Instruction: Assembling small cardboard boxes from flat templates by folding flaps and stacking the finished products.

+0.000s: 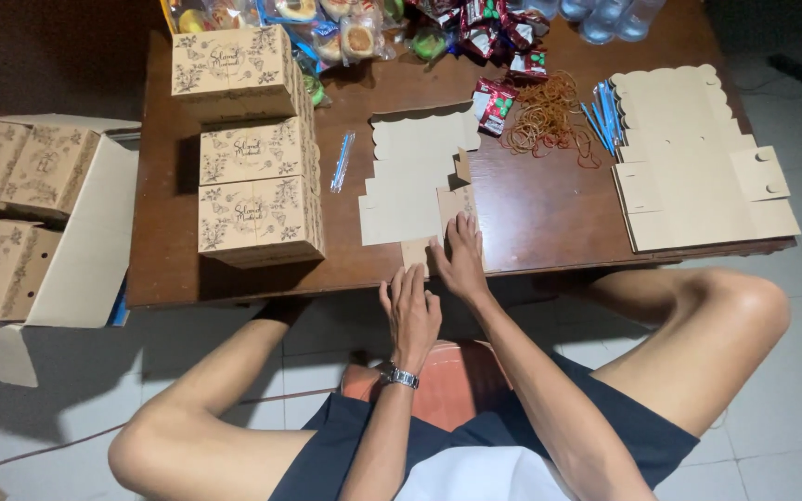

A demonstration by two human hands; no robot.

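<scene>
Brown wooden counter fills the upper view; the person sits at its 6 o'clock edge, knees apart.

Open carton on the floor at 9 o'clock of the counter, printed boxes packed inside.

Stack of flat blanks at the counter's 3 o'clock end, scalloped edges, overhanging the near edge slightly.

Three folded boxes in a row at 10 o'clock, printed with leaf patterns, touching one another.

One blank lies flat mid-counter, its near flaps partly raised. This is the piece in hand.

Snack packets heaped along the 12 o'clock edge; bottles beside them at 1 o'clock.

Rubber bands in a loose pile at 1 o'clock of the blank; red sachet just beside them.

Blue straws between bands and the stack; a single straw between boxes and blank.

Right hand: open, fingers spread, pressing flat on the blank's near flap at the counter edge.

Left hand: open, fingers together, gripping nothing, fingertips at the counter edge just below the blank; whether they touch the flap I cannot tell. Watch on the wrist.
</scene>
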